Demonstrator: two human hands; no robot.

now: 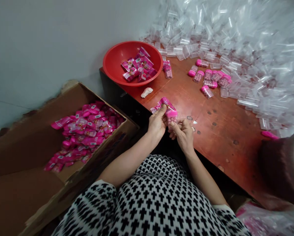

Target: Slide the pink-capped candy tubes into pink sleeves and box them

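Over the table's front edge, my left hand [156,124] is closed, its thumb and fingers pinching a pink printed plastic wrapper [165,101]. My right hand [186,136] is closed on the lower part of a small clear candy container [172,118] filled with pink balls. The container's pink cap end meets the wrapper; how far it sits inside I cannot tell. A crumpled white lump [147,92] lies on the wood just beyond my left hand.
A red bowl [109,70] with pink wrappers stands at the table's [225,137] far left corner. Filled containers [207,74] lie before a heap of clear empty ones [235,42]. Left, a cardboard box [33,160] holds wrapped packs [90,127]. A dark tub [277,164] of pink balls stands right.
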